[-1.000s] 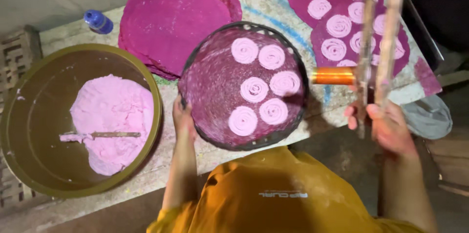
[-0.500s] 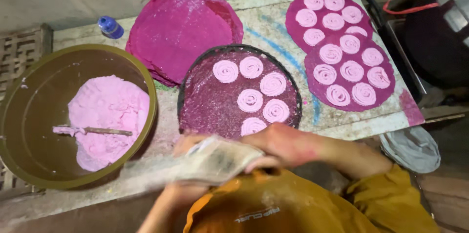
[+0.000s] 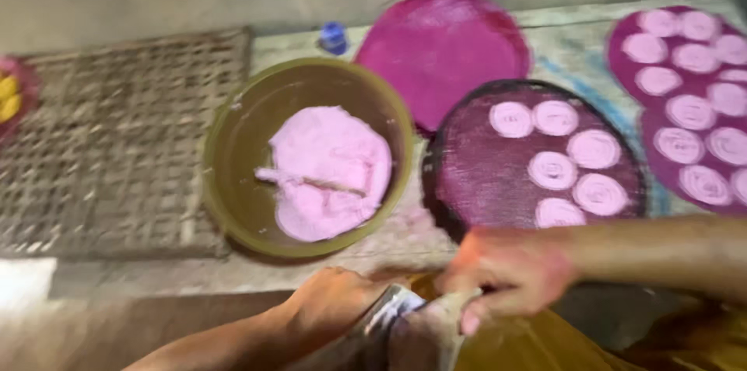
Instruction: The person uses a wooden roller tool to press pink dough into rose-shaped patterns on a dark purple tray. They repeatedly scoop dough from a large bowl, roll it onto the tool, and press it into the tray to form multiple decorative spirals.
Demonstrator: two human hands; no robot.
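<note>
My left hand (image 3: pixel 331 310) and my right hand (image 3: pixel 506 271) meet low in front of me, both gripping a pale crumpled cloth bag (image 3: pixel 412 324) over my yellow shirt. The picture is blurred, so the bag's shape is unclear. Just beyond my hands stands an olive bowl (image 3: pixel 233 153) holding pink dough (image 3: pixel 331 173) with a stick lying in it. To its right a dark round tray (image 3: pixel 475 176) carries several pink spiral discs (image 3: pixel 554 170).
A magenta round mat (image 3: pixel 443 44) lies behind the tray. More pink discs sit on magenta mats (image 3: pixel 622 52) at the right edge. A woven bamboo rack (image 3: pixel 117 145) fills the left side. A small blue bottle cap (image 3: pixel 334 36) stands at the back.
The view has swung left, bringing the woven rack into sight. My right hand let go of the wooden press held a second ago; both hands now grip the cloth bag near my lap.
</note>
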